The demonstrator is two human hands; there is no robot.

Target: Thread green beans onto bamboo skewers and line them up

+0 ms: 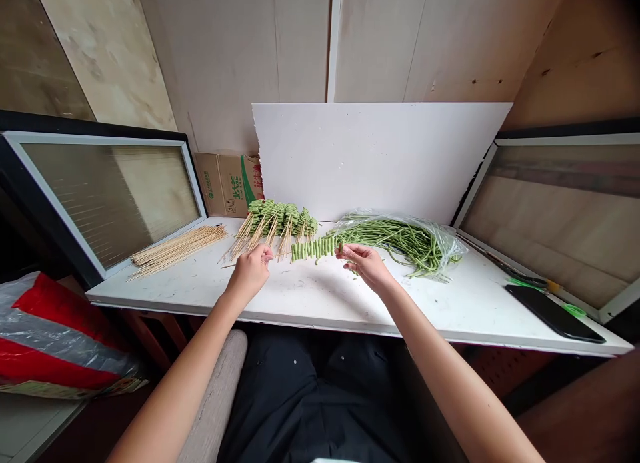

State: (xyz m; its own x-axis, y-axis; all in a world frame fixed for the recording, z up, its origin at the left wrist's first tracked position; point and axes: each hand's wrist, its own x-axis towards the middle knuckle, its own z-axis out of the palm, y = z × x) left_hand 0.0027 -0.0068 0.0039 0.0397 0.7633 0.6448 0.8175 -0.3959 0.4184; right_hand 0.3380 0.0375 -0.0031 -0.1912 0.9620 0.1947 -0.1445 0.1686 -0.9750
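Between my two hands, above the white table, a bamboo skewer is strung with a row of short green bean pieces (pixel 314 249). The fingers of my left hand (pixel 249 271) are pinched at its left, bare-stick end. At the right end of the row, my right hand (pixel 367 264) has thumb and fingers closed on the last bean pieces. Just behind lies a pile of filled bean skewers (pixel 280 216), their bare sticks pointing toward me. Long green beans (pixel 395 236) spill from a clear plastic bag (pixel 443 239) behind my right hand.
Loose bamboo sticks (pixel 180 249) lie at the table's left. A cardboard box (pixel 225 183) and a white board (pixel 380 156) stand at the back. At the right are a black phone (pixel 553 311) and scissors (pixel 525 276). Framed panels flank the white table (pixel 310 299).
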